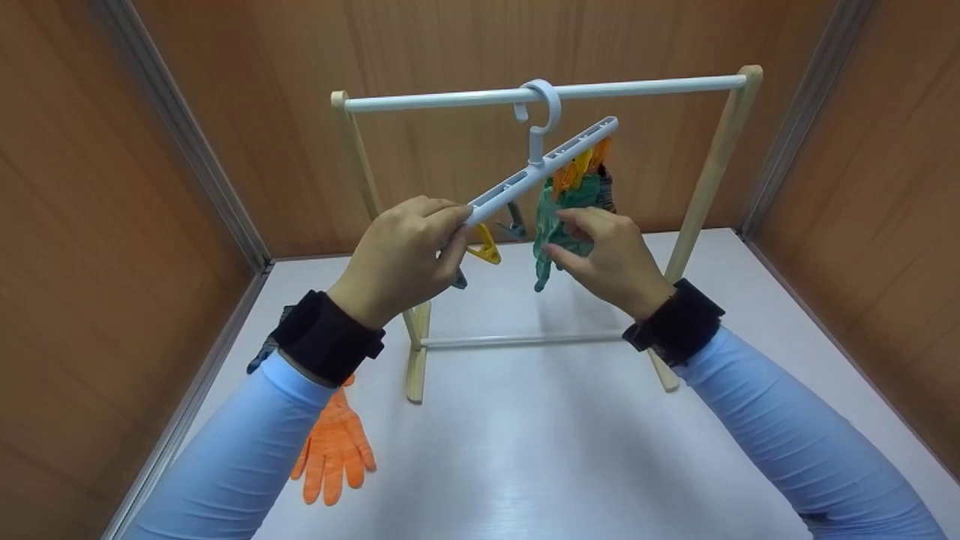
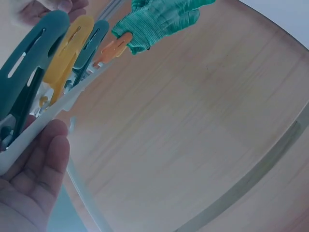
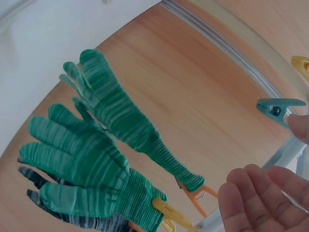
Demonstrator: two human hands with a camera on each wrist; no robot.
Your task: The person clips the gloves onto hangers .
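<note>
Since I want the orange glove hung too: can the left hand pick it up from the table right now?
Probably not yet: the left hand grips the end of the clip hanger, tilted on the rack. The orange glove lies unobstructed on the table, below the left forearm.

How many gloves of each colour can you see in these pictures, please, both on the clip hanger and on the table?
Green gloves, clipped to the hanger: 2
Dark striped grey glove, behind the green ones: 1
Orange glove, lying on the table: 1
Total: 4 gloves
</note>
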